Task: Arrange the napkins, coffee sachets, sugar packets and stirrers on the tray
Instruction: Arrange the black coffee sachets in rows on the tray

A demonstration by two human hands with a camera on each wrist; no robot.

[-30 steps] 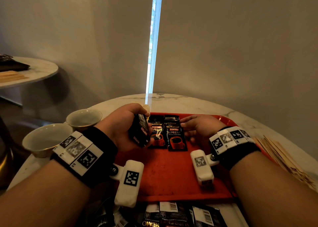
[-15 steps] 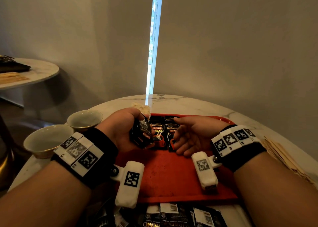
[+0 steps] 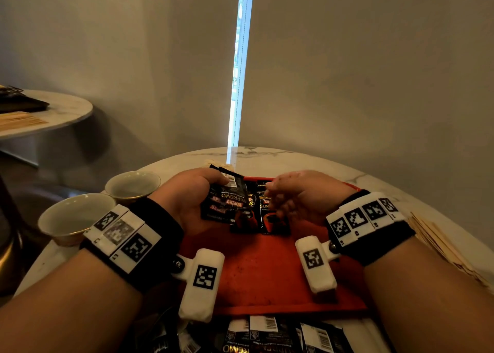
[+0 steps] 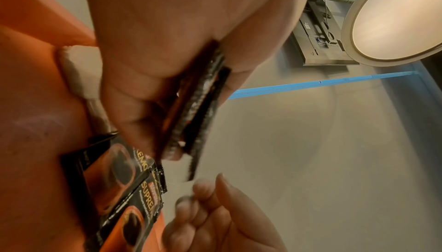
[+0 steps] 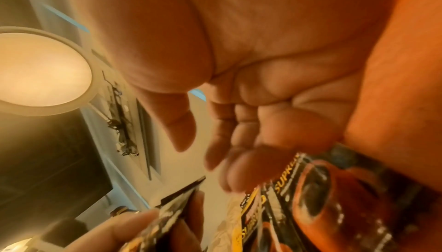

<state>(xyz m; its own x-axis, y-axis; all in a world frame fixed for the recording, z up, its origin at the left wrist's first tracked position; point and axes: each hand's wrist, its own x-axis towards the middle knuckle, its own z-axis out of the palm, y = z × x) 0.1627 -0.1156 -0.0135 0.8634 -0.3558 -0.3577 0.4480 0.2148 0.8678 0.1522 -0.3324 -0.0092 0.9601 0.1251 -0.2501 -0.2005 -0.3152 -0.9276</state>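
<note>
1. Coffee sachets [image 3: 226, 205], a small stack of black packets, sit gripped in the left hand [image 3: 192, 200], thumb on top and fingers curled beneath; the left wrist view shows their edges [image 4: 203, 104] pressed between thumb and fingers.
2. The right hand [image 3: 299, 197] holds nothing: its fingers [image 5: 229, 142] are loosely bent and apart, palm turned toward the stack, with the fingertips just beside the stack's free edge.
3. Directly below both hands, two laid sachets [image 3: 267, 216] lie face up, side by side, at the far end of the red tray [image 3: 262, 275]; the near part of the tray is bare.
4. More sachets [image 3: 270, 331], barcode side up, lie on the tabletop [image 3: 294, 157] at the tray's near edge.
5. Wooden stirrers [image 3: 441, 248] lie in a heap on the tabletop to the right of the tray, and two bowls [image 3: 104, 200] stand to its left. Napkins and sugar packets cannot be made out with certainty.
6. The step in hand looks like dealing sachets onto the tray one at a time; it seems an early stage of the task.
7. The next move likely calls for the right hand to pinch off only the top sachet and lay it flush beside the two already down, without dragging a second packet along.
</note>
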